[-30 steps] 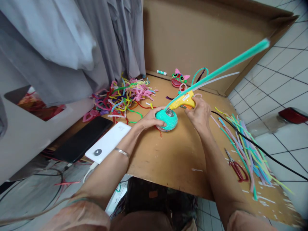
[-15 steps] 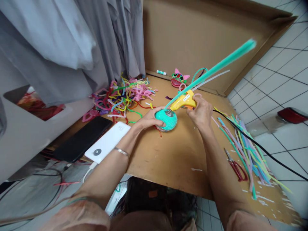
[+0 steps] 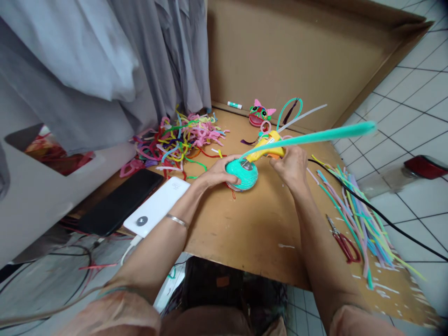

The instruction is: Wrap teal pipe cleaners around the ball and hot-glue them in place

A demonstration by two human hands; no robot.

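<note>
The left hand (image 3: 220,173) clasps a turquoise ball (image 3: 249,179) as the right hand (image 3: 294,164) grips a yellow glue gun (image 3: 259,154) between them — its tip at the ball's top. A slip could burn the steadying hand — or the turquoise stem (image 3: 325,135), crossing the gun, could snag it.

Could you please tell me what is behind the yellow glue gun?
Beyond the yellow glue gun, a pink-eared figure sits before the brown panel. Whatever lies directly behind the gun's body is covered and cannot be seen.

diffuse light | soft shadows | stretched edges | pipe cleaner (image 3: 315,136) tip blurred
</note>
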